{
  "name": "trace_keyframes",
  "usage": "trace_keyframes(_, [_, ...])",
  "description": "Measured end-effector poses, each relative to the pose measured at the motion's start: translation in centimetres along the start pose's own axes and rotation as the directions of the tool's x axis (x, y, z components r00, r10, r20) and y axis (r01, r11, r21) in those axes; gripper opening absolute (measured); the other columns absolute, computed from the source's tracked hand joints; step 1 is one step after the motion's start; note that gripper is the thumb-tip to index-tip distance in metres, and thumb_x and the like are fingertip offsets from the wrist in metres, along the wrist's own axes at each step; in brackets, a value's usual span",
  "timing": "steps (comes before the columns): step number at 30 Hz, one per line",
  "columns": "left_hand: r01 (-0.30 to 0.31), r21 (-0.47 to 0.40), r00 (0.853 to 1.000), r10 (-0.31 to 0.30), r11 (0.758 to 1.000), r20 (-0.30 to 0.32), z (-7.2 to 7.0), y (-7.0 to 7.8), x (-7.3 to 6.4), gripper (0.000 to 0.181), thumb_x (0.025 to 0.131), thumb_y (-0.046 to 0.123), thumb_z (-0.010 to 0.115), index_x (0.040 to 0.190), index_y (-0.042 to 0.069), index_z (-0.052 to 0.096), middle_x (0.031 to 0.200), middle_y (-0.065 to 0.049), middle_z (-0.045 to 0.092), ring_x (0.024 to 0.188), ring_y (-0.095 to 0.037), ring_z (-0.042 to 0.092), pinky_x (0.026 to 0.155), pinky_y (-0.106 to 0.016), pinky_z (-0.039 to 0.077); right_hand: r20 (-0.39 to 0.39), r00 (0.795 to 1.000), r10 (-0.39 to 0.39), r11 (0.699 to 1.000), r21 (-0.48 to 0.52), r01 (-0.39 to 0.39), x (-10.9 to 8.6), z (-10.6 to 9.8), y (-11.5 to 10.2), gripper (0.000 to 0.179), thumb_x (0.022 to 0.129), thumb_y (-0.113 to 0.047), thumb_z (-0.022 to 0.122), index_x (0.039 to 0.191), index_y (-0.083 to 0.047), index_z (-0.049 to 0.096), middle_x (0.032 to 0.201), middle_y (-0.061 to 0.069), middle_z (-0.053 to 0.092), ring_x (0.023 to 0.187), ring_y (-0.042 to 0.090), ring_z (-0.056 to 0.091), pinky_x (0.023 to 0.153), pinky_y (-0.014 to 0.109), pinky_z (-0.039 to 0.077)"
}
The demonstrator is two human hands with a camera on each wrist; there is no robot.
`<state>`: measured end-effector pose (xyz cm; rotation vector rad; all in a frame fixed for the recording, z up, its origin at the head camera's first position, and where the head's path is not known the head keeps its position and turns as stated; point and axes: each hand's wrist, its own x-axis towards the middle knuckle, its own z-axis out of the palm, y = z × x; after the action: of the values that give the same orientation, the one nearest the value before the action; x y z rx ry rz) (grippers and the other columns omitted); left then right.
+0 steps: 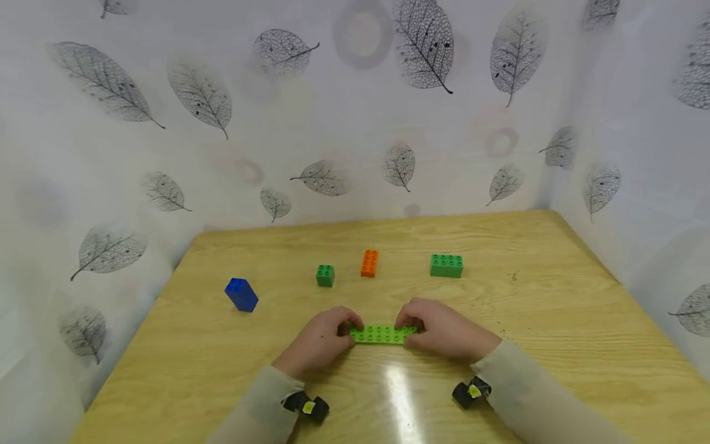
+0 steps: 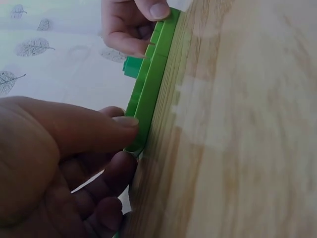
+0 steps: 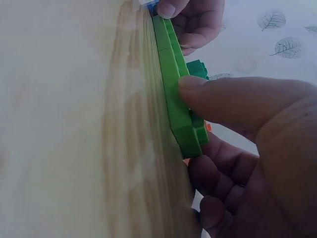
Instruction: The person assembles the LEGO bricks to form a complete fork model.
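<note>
A long, light green building brick (image 1: 379,335) with two rows of studs lies on the wooden table in front of me. Thumb and fingers of my left hand (image 1: 322,339) pinch its left end. At the right end my right hand (image 1: 448,330) pinches it in the same way. Both wrist views show a thin line across the brick's side (image 2: 157,74); I cannot tell whether it is one piece or two joined end to end. Fingers and thumbs hide parts of both ends (image 3: 188,139).
Beyond the hands stand a small green brick (image 1: 325,275), an orange brick (image 1: 369,263) and a larger green brick (image 1: 446,266). To the left is a tall blue brick or stack (image 1: 241,295). A leaf-patterned curtain (image 1: 344,123) borders the table (image 1: 554,296).
</note>
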<state>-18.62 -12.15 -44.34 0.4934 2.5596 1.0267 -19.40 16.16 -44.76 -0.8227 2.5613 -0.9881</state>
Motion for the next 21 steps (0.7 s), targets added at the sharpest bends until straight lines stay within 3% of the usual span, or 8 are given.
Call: trace_keyframes(21, [-0.005, -0.076, 0.998, 0.01, 0.997, 0.064, -0.4, -1.0, 0.3, 0.026, 0.09, 0.017, 0.077, 0.112, 0.026, 0.066, 0.102, 0.005, 0.057, 0.093, -0.017, 0.053, 0.08, -0.038, 0.045, 0.005, 1.0, 0.014, 0.998, 0.056, -0.015, 0.3, 0.2, 1.0, 0.028, 0.09, -0.027, 0.077, 0.115, -0.03, 0.068, 0.105, -0.014, 0.062, 0.09, 0.009, 0.057, 0.079, 0.032, 0.049])
